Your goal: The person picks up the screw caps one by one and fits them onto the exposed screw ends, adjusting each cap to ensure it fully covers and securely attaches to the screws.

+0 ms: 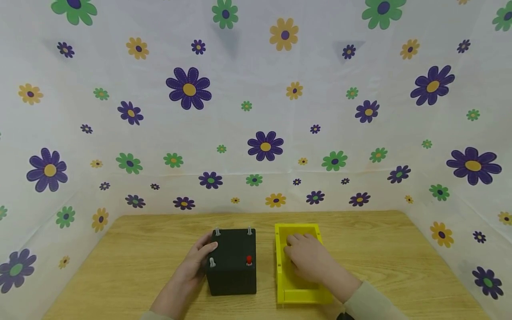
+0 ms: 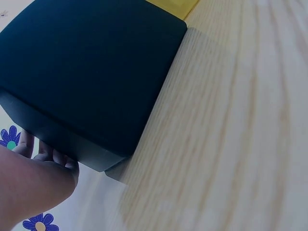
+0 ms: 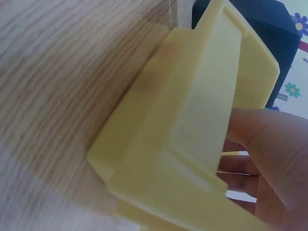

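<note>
A black box (image 1: 233,249) stands on the table with upright metal posts at its top corners. One post, at the near right, bears a red cap (image 1: 249,259). My left hand (image 1: 194,261) holds the box at its left side, thumb over the top edge and the other fingers along the side. To the right, my right hand (image 1: 309,257) reaches into a yellow bin (image 1: 302,296), fingers bent down toward its floor. The fingertips are hidden, and I cannot tell whether they hold anything. In the right wrist view, the bin's wall (image 3: 207,106) stands in front of those fingers.
The wooden table (image 1: 372,249) reaches back to a white flowered cloth (image 1: 312,98) that hangs behind and along both sides. A narrow strip of tabletop separates the box from the bin. A small dark object (image 1: 345,316) shows at the bottom edge, below the right sleeve.
</note>
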`<state>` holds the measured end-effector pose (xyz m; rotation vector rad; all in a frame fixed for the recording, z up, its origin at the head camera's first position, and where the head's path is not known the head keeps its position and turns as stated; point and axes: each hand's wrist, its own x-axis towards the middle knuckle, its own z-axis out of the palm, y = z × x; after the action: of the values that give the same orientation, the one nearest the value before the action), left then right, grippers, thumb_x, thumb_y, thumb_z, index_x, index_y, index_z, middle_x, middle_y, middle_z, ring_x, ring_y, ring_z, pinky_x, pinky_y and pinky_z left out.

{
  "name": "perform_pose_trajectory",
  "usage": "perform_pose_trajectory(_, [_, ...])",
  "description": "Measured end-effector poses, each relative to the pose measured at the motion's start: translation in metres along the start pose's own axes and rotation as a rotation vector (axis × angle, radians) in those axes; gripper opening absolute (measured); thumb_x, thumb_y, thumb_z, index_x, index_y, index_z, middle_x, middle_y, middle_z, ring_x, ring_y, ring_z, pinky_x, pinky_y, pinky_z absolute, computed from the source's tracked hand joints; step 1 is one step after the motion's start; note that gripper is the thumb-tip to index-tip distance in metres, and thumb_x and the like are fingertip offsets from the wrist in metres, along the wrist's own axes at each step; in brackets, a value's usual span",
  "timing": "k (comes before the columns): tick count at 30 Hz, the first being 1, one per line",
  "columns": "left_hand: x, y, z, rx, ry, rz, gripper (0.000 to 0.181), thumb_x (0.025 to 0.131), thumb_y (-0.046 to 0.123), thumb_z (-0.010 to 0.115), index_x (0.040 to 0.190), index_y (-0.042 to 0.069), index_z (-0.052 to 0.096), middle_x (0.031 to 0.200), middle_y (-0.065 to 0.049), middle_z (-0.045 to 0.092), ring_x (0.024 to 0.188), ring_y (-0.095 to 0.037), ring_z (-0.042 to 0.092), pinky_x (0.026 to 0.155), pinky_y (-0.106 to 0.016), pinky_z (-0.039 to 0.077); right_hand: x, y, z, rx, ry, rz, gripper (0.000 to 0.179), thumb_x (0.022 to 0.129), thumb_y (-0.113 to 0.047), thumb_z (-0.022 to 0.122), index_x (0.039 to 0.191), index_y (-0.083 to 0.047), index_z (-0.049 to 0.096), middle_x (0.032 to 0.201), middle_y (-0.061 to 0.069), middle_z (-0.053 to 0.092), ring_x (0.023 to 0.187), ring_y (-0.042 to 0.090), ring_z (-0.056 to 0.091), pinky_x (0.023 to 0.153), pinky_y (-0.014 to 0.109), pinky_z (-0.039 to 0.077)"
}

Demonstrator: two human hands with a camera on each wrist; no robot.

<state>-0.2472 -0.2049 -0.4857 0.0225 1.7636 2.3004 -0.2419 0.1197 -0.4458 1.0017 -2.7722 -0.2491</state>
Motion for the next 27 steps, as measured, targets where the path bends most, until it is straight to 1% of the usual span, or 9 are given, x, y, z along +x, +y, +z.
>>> perform_pose_trajectory(1, [0.0,0.0,0.0,-0.001,0.003,0.0,0.032,0.104,0.014,0.055,0.134,0.026,0.058,0.107,0.016,0.073,0.095,-0.003,0.071,0.087,-0.023,0.057,0.0,0.0,-0.001,0.001,0.003,-0.004,0.009,0.097,-0.023,0.076,0.099,-0.014,0.076,0.097,0.0,0.064,0.084,0.016,0.051,0.082,0.033,0.051])
perform_pose_trajectory(5, [0.0,-0.001,0.0,0.0,0.0,0.001,0.039,0.103,0.014,0.055,0.142,0.02,0.053,0.108,0.016,0.071,0.096,-0.004,0.071,0.087,-0.023,0.057,0.001,0.001,-0.003,-0.007,0.009,-0.023,0.008,0.096,-0.022,0.076,0.098,-0.015,0.075,0.096,0.0,0.063,0.083,0.016,0.05,0.08,0.032,0.05])
perform_pose_trajectory(7, [0.0,-0.002,-0.001,-0.002,-0.001,0.002,0.039,0.104,0.014,0.055,0.142,0.02,0.053,0.108,0.015,0.071,0.096,-0.004,0.071,0.087,-0.023,0.057,0.001,0.002,-0.004,-0.004,0.009,-0.027,0.007,0.095,-0.022,0.076,0.098,-0.015,0.075,0.096,0.0,0.064,0.083,0.016,0.05,0.08,0.032,0.05])
perform_pose_trajectory(13, [0.001,-0.004,-0.001,-0.01,-0.021,0.02,0.031,0.104,0.013,0.054,0.129,0.029,0.06,0.108,0.016,0.071,0.095,-0.004,0.071,0.087,-0.023,0.057,0.002,0.004,-0.003,-0.025,0.02,-0.04,0.009,0.096,-0.024,0.076,0.1,-0.016,0.075,0.102,0.001,0.067,0.087,0.017,0.055,0.085,0.035,0.054])
perform_pose_trajectory(16, [0.001,-0.003,0.0,-0.015,-0.027,0.023,0.03,0.103,0.012,0.053,0.127,0.03,0.061,0.107,0.016,0.071,0.094,-0.004,0.07,0.086,-0.022,0.057,0.002,0.005,-0.003,-0.042,0.035,-0.05,0.01,0.096,-0.024,0.076,0.1,-0.016,0.075,0.104,0.001,0.069,0.089,0.017,0.058,0.086,0.036,0.055])
perform_pose_trajectory(20, [0.001,-0.002,0.001,-0.019,-0.007,0.01,0.035,0.103,0.012,0.054,0.135,0.024,0.058,0.107,0.015,0.071,0.095,-0.004,0.07,0.087,-0.022,0.057,0.002,0.005,-0.006,-0.059,0.052,-0.06,0.01,0.095,-0.023,0.076,0.102,-0.015,0.075,0.108,0.002,0.07,0.094,0.019,0.062,0.088,0.037,0.056])
perform_pose_trajectory(23, [0.001,-0.001,0.001,-0.021,0.003,0.008,0.037,0.102,0.012,0.054,0.137,0.022,0.056,0.107,0.015,0.071,0.095,-0.004,0.07,0.087,-0.022,0.057,0.002,0.005,-0.01,-0.066,0.057,-0.064,0.012,0.094,-0.023,0.076,0.103,-0.015,0.076,0.111,0.003,0.071,0.096,0.019,0.064,0.088,0.037,0.056])
perform_pose_trajectory(27, [0.001,-0.002,0.0,-0.018,-0.012,0.017,0.031,0.102,0.012,0.053,0.127,0.029,0.061,0.106,0.015,0.071,0.094,-0.004,0.07,0.085,-0.022,0.057,0.003,0.005,-0.013,-0.063,0.041,-0.062,0.015,0.095,-0.023,0.076,0.107,-0.015,0.076,0.115,0.004,0.071,0.101,0.02,0.065,0.091,0.037,0.056])
